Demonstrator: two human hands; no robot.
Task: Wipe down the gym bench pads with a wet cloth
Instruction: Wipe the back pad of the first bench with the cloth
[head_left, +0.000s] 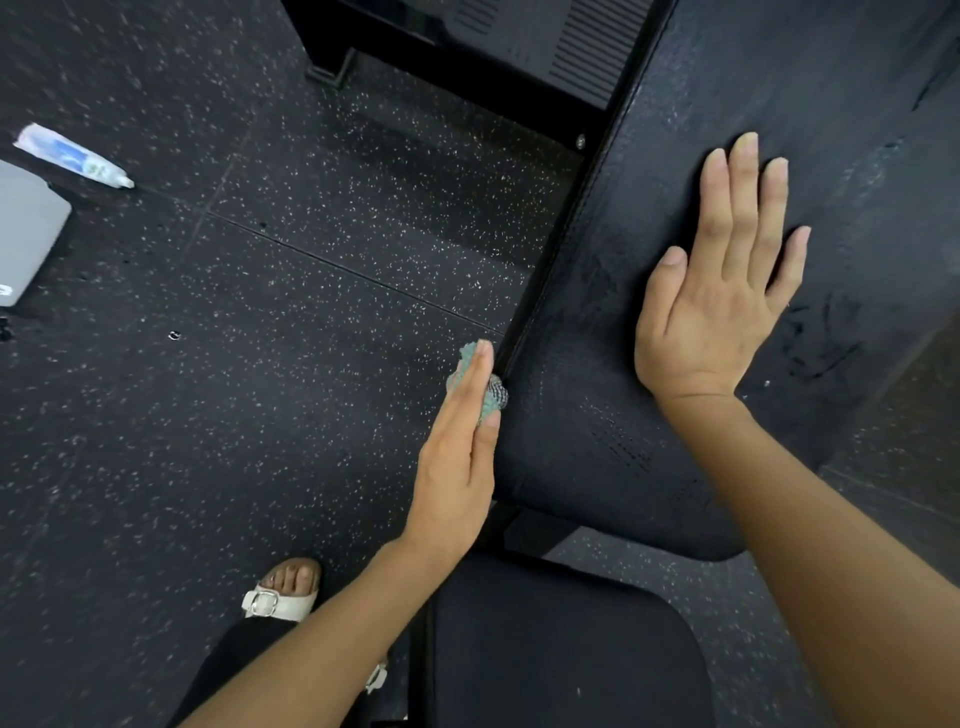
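**A:** Bench pad (597, 405) first: long and black, it runs from the upper right down toward the person. And the smaller pad (561, 649) nearer in?

**B:** It sits apart from both hands, so I'd say its turn comes later.

**A:** Why does the right hand (722, 280) lie flat on top of the long one?

**B:** Probably for support. The palm is down and the fingers are straight, gripping nothing.

**A:** And the left hand (460, 462)?

**B:** It's turned on edge with the fingers straight, pressing the cloth (493, 395) against the pad's side rather than clutching it. A flat press likely spreads the wet cloth along that narrow edge.

**A:** So where is the cloth exactly?

**B:** It's bunched between the fingers and the pad's left side, poking out past the fingertips.

**A:** And the tube (72, 156)?

**B:** It lies well apart at the far left, out of the wiping path.
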